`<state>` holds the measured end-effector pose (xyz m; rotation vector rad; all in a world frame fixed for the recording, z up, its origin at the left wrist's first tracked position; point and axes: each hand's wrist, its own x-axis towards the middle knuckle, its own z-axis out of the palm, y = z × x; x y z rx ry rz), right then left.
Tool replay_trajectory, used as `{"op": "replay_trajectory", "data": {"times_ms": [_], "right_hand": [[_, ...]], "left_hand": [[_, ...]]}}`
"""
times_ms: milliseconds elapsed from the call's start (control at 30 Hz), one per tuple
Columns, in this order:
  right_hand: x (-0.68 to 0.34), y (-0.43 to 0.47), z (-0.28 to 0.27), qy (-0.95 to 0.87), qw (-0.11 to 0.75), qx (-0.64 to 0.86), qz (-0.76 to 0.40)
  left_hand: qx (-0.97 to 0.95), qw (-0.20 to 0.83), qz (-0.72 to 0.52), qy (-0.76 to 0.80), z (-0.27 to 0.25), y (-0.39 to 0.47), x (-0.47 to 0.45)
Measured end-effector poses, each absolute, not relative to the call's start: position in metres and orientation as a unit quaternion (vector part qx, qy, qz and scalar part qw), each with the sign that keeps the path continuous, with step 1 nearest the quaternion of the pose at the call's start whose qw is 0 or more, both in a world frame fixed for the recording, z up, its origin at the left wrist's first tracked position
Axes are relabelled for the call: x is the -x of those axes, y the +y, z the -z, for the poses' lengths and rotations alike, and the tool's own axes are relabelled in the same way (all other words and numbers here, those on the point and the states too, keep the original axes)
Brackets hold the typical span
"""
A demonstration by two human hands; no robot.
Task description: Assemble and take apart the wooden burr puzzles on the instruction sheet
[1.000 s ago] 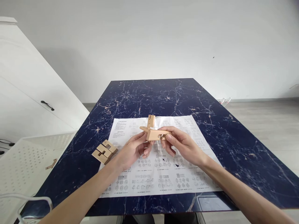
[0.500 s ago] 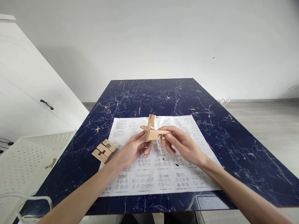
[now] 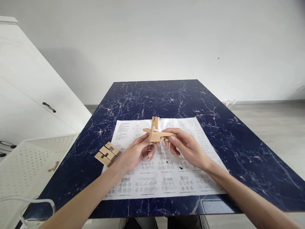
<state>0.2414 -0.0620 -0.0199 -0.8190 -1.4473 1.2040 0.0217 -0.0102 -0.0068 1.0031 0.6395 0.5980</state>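
Several notched wooden puzzle pieces (image 3: 157,137), fitted together, are held between my two hands above the sheet. One piece stands up with a "3" written on its end, and another lies across with a slot in its side. My left hand (image 3: 141,151) grips the left end, fingers curled below. My right hand (image 3: 184,144) pinches the right end between thumb and fingers; the fingers hide part of the wood. Left of my left wrist, more notched wooden pieces (image 3: 107,154) lie side by side, partly on the paper's edge. Printed diagrams cover the white instruction sheet (image 3: 166,187) underneath.
The dark blue marble-patterned table (image 3: 152,98) stretches away to a white wall. On the left stand a white cabinet (image 3: 35,86) and a perforated white surface (image 3: 23,165) bearing a small wooden piece (image 3: 53,166). A white cable (image 3: 30,199) loops at the lower left.
Almost nothing differs. The assembled pieces are tilted very slightly in my hands, and the whole view has shifted a little.
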Motion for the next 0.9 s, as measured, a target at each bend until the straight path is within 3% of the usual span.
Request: {"op": "replay_trajectory", "data": {"times_ms": [500,900], "right_hand": [[-0.2403,-0.0635,0.0188,-0.584,0.458,0.316,-0.592],[-0.2456,-0.0639,0.0139,-0.624,0.416,0.333,-0.571]], "left_hand": [[-0.506,0.807,-0.223,0.207,0.0081,-0.0127,-0.0198],[-0.587,0.77,-0.17,0.185,0.007,-0.015,-0.0143]]}}
